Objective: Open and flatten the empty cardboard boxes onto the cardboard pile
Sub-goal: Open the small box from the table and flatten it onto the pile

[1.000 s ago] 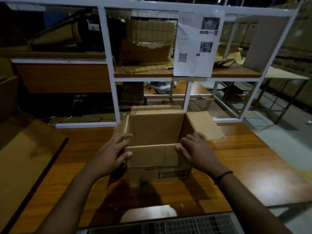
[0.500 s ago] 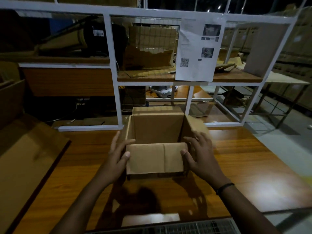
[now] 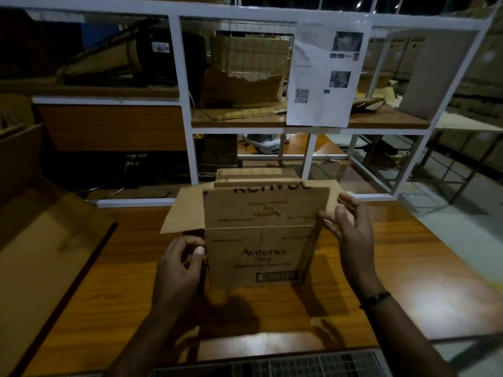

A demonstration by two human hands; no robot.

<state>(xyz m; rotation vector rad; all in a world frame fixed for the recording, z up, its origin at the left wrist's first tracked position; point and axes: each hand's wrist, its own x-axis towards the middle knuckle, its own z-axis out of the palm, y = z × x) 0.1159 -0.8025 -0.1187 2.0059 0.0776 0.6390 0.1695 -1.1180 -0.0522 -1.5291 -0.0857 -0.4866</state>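
Dim light; small print on cardboard box (image 3: 261,240) illegible, only "Aveeno baby" and barcode readable. Box interior hidden; cannot tell whether box rests on tabletop (image 3: 408,281) or hangs just above it. Versus half second ago: open top then faced camera, near flap folded in; printed panel now faces camera, flaps splayed toward far edge. Box at mid tabletop, before white rack (image 3: 187,126). Left hand (image 3: 179,265) at box's left edge, fingers curled, thumb pinching edge. Right hand (image 3: 351,232) relaxed, fingers spread, fingertips touching right edge
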